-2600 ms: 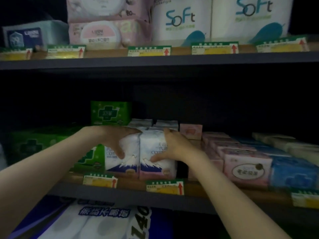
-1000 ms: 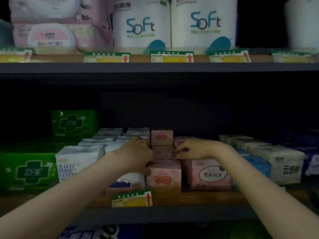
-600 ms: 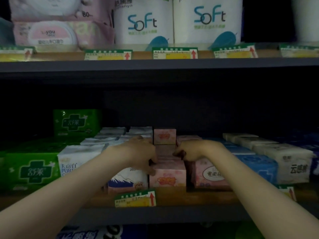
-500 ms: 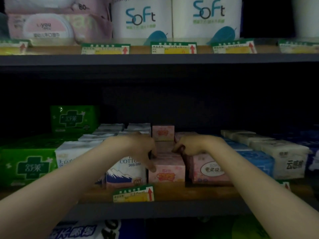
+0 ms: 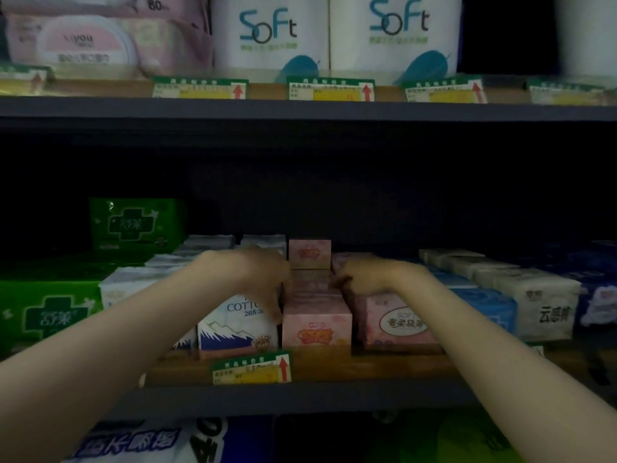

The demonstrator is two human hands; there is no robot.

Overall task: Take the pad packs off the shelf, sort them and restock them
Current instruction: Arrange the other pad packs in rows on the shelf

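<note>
Both hands have shifted off the white mountain-print packs point(image 5: 233, 325) and now bracket the pink pack row point(image 5: 316, 324) on the middle shelf point(image 5: 367, 365). Left hand point(image 5: 257, 275) grasps the row's left flank, thumb down its side; right hand point(image 5: 364, 279) is clenched onto its right edge. Looks like they're squaring or pulling pink next; white seems done.

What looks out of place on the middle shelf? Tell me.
The price tag on the shelf front lip sits tilted, right end raised. One green pack stands above its row at the back left.
</note>
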